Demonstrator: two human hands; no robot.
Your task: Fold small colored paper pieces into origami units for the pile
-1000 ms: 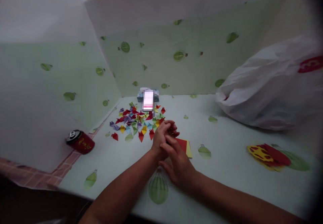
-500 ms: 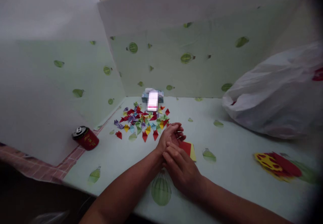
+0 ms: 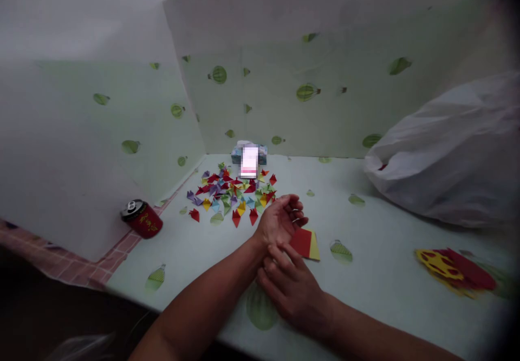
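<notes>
My left hand (image 3: 282, 219) is turned palm up over the table, its fingers loosely curled and apart, holding nothing. The fingertips of my right hand (image 3: 286, 282) rest bent against my left wrist; nothing shows in that hand, and its thumb is hidden. Under and beside my left fingers lie a red paper square (image 3: 301, 243) and a yellow sheet (image 3: 314, 246) beneath it. Beyond my left hand, many small folded paper shapes (image 3: 225, 192) in several colours are spread over the table.
A phone (image 3: 249, 160) with a lit screen leans on a tissue box (image 3: 236, 155) at the back. To the left, a red can (image 3: 145, 221) stands near the side panel. A white plastic bag (image 3: 442, 160) and red and yellow cut-outs (image 3: 459, 271) lie to the right.
My right fingers have slid slightly down my left wrist and loosened. My left palm shows more openly. The whole view has shifted slightly.
</notes>
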